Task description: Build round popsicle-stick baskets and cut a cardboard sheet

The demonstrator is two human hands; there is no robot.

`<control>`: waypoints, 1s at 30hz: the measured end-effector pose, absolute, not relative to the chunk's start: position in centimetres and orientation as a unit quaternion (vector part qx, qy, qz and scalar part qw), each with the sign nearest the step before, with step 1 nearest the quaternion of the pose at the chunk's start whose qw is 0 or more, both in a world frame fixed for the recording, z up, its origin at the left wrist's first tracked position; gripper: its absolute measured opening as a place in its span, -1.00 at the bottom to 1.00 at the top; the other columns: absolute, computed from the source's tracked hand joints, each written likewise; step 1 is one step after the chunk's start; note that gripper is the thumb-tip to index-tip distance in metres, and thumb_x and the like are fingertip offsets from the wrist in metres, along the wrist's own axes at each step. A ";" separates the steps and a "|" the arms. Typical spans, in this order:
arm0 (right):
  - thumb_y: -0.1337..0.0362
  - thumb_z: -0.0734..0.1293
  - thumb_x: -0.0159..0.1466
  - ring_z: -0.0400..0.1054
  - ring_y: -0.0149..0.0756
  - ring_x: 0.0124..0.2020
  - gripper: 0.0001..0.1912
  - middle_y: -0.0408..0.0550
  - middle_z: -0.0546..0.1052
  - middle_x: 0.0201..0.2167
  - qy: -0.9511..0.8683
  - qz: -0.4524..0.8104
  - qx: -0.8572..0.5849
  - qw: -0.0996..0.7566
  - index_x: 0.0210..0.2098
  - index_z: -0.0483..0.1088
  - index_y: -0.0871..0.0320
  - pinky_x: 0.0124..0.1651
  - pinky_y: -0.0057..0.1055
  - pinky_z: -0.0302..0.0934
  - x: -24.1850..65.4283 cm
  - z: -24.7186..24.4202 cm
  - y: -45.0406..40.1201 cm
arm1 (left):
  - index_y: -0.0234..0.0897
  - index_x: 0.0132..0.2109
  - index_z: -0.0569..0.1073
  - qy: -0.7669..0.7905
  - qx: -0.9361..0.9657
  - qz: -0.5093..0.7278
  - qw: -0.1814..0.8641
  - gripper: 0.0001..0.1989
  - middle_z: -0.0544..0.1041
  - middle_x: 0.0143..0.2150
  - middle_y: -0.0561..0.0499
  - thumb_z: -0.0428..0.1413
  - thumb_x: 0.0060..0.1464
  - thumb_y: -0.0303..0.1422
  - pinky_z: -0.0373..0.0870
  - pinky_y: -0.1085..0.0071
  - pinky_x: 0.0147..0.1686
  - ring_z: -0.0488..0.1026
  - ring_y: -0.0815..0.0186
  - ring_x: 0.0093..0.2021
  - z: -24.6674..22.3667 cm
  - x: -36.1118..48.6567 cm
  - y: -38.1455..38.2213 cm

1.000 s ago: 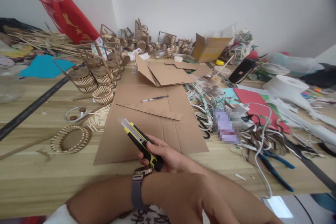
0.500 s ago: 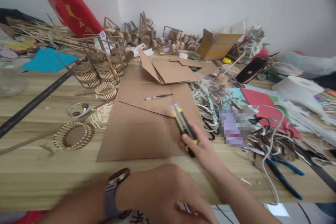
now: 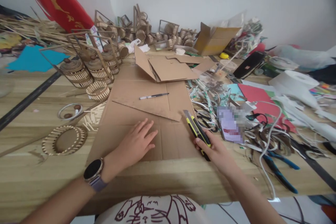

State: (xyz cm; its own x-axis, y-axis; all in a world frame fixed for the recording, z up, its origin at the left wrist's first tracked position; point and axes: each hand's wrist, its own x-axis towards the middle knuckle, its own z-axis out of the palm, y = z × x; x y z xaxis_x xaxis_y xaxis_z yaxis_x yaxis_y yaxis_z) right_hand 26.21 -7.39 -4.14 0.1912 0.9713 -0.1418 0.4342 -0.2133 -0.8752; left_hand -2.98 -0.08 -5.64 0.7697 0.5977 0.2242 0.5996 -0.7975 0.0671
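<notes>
A yellow-and-black utility knife (image 3: 197, 130) is held in my right hand (image 3: 214, 148), its fingers wrapped round the handle and its metal tip pointing away over the right part of the cardboard. My left hand (image 3: 135, 143), with a watch on the wrist, is spread open over the near part of the flat cardboard sheet (image 3: 123, 113); whether the palm presses on it I cannot tell. Beyond that hand lies a narrow pointed strip of cardboard (image 3: 154, 111). A pen (image 3: 154, 96) rests on the sheet further back.
Folded cardboard pieces (image 3: 170, 68) lie behind the sheet. Small woven baskets (image 3: 97, 91) and thin sticks (image 3: 93, 116) are at left. Tangled cords, a phone (image 3: 231, 126) and blue-handled pliers (image 3: 280, 173) crowd the right. An open box (image 3: 217, 40) stands at the back.
My left hand has moved from the table's near edge forward onto the cardboard, its fingers now spread. My right hand has shifted slightly right, still holding the utility knife.
</notes>
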 end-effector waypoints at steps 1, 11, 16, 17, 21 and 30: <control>-0.11 0.33 0.15 0.37 -0.22 -0.44 -0.51 -0.13 0.46 -0.45 -0.517 0.382 -0.678 0.356 -0.08 0.35 0.10 -0.33 -0.28 0.26 26.1 -4.1 -7.5 | -0.29 0.19 0.41 -0.306 -0.946 -0.110 0.001 -0.61 0.29 0.33 -0.27 0.05 0.30 -0.25 0.22 -0.06 0.25 0.11 -0.01 0.39 -5.7 -2.7 0.1; -0.05 0.48 0.08 0.37 -0.30 -0.44 -0.58 -0.12 0.51 -0.46 -0.434 0.508 -0.619 0.413 -0.26 0.42 0.12 -0.31 -0.35 0.25 26.4 -3.3 -7.1 | -0.31 0.26 0.34 -0.208 -0.973 -0.085 -0.043 -0.53 0.26 0.37 -0.21 0.00 0.32 -0.17 0.14 0.03 0.31 0.11 -0.02 0.39 -7.1 -0.6 1.4; 0.10 0.58 -0.01 0.34 -0.42 -0.52 -0.59 -0.14 0.53 -0.47 -0.324 0.566 -0.536 0.536 -0.28 0.44 0.15 -0.49 -0.50 0.18 27.4 -4.1 -3.9 | -0.29 0.27 0.33 -0.206 -0.971 -0.105 -0.053 -0.52 0.25 0.37 -0.20 -0.06 0.35 -0.13 0.10 0.04 0.32 0.08 0.03 0.40 -8.1 -0.9 1.5; 0.08 0.58 -0.03 0.32 -0.45 -0.54 -0.59 -0.16 0.52 -0.47 -0.318 0.564 -0.527 0.551 -0.31 0.42 0.14 -0.54 -0.53 0.15 27.7 -4.4 -3.1 | -0.29 0.27 0.33 -0.204 -0.972 -0.108 -0.053 -0.51 0.25 0.37 -0.21 -0.08 0.35 -0.12 0.10 0.04 0.32 0.07 0.03 0.41 -8.3 -0.9 1.6; 0.08 0.57 -0.05 0.29 -0.49 -0.58 -0.57 -0.22 0.50 -0.47 -0.296 0.551 -0.498 0.600 -0.31 0.39 0.09 -0.63 -0.58 0.14 28.7 -5.4 -0.3 | -0.27 0.28 0.32 -0.203 -0.972 -0.108 -0.047 -0.50 0.24 0.38 -0.19 -0.10 0.36 -0.11 0.10 0.05 0.33 0.07 0.03 0.40 -8.6 -0.9 1.6; 0.17 0.55 -0.04 0.32 -0.48 -0.57 -0.66 -0.23 0.51 -0.53 -0.307 0.517 -0.481 0.638 -0.36 0.39 0.10 -0.55 -0.59 0.25 29.5 -5.6 2.7 | -0.30 0.28 0.31 -0.200 -0.974 -0.097 -0.034 -0.50 0.25 0.37 -0.22 -0.05 0.34 -0.13 0.15 0.05 0.30 0.10 -0.02 0.39 -8.3 -0.8 1.5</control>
